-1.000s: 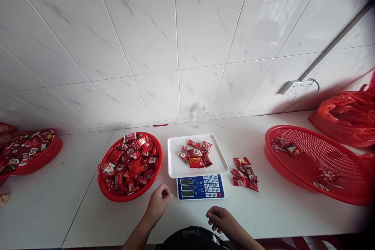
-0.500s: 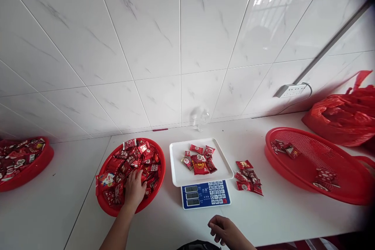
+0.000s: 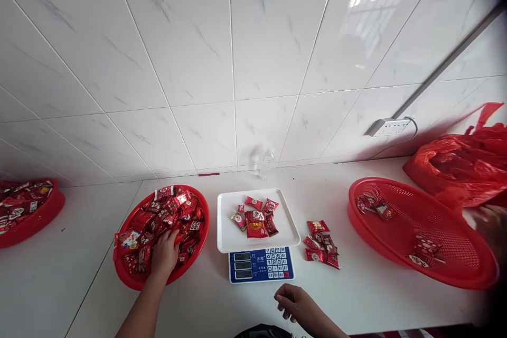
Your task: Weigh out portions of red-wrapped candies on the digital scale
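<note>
**White counter [image 3: 368, 296], red baskets of sweets**

Head view: round red basket [image 3: 127, 280] heaped with red sweet packets [image 3: 174, 211]. Left hand [image 3: 164, 254] palm-down among them (grip impossible to tell). Scale tray [image 3: 227, 224] alongside, a few packets on it. Right hand [image 3: 295, 303] curled shut, empty, near the counter's front edge. Wide red basket [image 3: 455, 243] far right, nearly bare.

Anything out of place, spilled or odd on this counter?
A small heap of red sweet packets lies loose on the counter between the scale and the right basket, outside any container. Nothing else looks spilled or damaged.
</note>
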`<state>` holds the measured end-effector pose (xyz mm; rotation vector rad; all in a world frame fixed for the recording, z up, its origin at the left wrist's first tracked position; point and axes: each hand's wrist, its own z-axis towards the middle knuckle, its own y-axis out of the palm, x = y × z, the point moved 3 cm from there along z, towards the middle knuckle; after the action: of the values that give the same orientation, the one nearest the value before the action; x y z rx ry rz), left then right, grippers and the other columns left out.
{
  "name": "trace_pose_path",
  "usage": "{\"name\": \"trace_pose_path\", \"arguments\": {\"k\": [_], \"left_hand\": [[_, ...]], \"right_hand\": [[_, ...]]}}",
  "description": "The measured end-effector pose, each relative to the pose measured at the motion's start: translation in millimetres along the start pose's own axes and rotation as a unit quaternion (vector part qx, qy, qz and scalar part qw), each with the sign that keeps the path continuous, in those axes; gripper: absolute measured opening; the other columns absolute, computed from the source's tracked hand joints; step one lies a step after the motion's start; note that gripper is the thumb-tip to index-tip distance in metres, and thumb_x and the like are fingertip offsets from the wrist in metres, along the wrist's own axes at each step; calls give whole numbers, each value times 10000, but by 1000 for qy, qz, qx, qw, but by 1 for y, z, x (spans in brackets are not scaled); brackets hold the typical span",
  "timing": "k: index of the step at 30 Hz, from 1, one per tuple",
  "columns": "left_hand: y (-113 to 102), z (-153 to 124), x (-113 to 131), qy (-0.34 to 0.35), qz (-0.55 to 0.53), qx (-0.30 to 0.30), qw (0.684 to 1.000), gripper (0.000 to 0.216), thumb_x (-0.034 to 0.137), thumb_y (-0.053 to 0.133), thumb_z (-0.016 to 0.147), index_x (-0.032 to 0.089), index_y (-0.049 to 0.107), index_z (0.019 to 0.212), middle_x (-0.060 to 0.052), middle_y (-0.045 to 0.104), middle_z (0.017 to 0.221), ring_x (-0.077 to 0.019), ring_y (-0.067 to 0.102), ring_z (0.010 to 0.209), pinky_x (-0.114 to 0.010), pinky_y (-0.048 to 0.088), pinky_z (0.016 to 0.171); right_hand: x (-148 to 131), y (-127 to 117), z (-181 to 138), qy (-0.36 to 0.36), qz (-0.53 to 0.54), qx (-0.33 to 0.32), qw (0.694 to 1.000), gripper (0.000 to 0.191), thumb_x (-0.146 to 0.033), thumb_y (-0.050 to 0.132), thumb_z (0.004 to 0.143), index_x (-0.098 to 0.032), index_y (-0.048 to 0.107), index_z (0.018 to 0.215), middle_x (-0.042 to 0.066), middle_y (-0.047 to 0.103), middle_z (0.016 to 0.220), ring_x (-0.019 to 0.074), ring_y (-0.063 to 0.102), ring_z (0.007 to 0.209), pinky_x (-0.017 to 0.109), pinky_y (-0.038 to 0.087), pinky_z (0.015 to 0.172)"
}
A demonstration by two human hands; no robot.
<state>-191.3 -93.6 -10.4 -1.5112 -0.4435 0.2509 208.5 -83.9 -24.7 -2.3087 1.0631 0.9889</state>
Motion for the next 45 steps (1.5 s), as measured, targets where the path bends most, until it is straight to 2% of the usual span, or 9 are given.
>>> {"name": "trace_pose_path", "arguments": {"k": [8,13,15,17,22,25,33,39,45], "left_hand": [[-27,-11,17,-79,-168,62,981,399,214,340,825,143,536,1166,-115,587,1187,-227,542,1086,-350,443,898],[-59,-30,57,-112,-293,146,938,398,344,337,847,169,524,1152,-107,564,1213,-232,503,1127,-370,398,944],[-62,-40,79,-141,-366,116,913,399,393,352,846,200,509,1158,-87,570,1205,-225,505,1126,-367,388,947],[-54,-54,104,-178,-476,25,861,405,449,399,824,206,522,1123,-77,603,1157,-220,536,1090,-352,414,910],[-29,-98,169,-205,-716,-254,617,411,467,601,708,179,568,999,-79,674,951,-195,642,819,-310,486,712],[-23,-118,188,-161,-742,-323,564,362,431,640,698,158,579,929,-77,673,866,-179,633,738,-299,473,672],[2,-127,181,-114,-730,-378,558,431,360,766,565,136,563,873,-96,653,828,-220,631,746,-353,467,709],[1,-128,174,-94,-710,-420,558,464,370,770,546,149,565,898,-86,650,845,-220,624,709,-348,471,640],[-5,-125,169,-74,-700,-377,602,370,357,763,561,146,572,798,-57,656,772,-205,618,733,-335,463,709]], "right_hand": [[9,-23,-2,2,-17,-30,999,201,-367,523,694,-166,514,694,-3,596,654,87,539,524,191,334,461],[4,-27,0,-9,-23,-36,999,205,-372,538,688,-169,507,686,-10,586,644,86,531,526,195,331,469],[-4,-25,-2,-15,-18,-35,999,230,-399,552,684,-174,505,685,-13,584,643,90,532,529,199,331,473],[-14,-21,-6,-25,-7,-40,999,278,-448,558,685,-174,515,703,-8,587,656,96,537,543,204,334,480],[-43,-4,-19,-59,38,-44,997,477,-623,524,673,-175,558,832,-3,584,697,112,547,586,224,376,520],[-58,10,-25,-89,66,-66,992,544,-667,500,679,-172,566,896,-2,580,713,110,544,597,229,386,544],[-61,37,-23,-110,98,-62,987,494,-638,598,625,-165,486,712,-46,488,584,80,433,514,219,323,521],[-58,44,-25,-135,43,19,990,490,-636,603,618,-182,421,626,-60,418,558,83,375,532,215,269,506],[-57,52,-30,-118,60,13,991,519,-676,570,617,-168,486,681,-49,468,566,84,413,513,211,306,499]]}}
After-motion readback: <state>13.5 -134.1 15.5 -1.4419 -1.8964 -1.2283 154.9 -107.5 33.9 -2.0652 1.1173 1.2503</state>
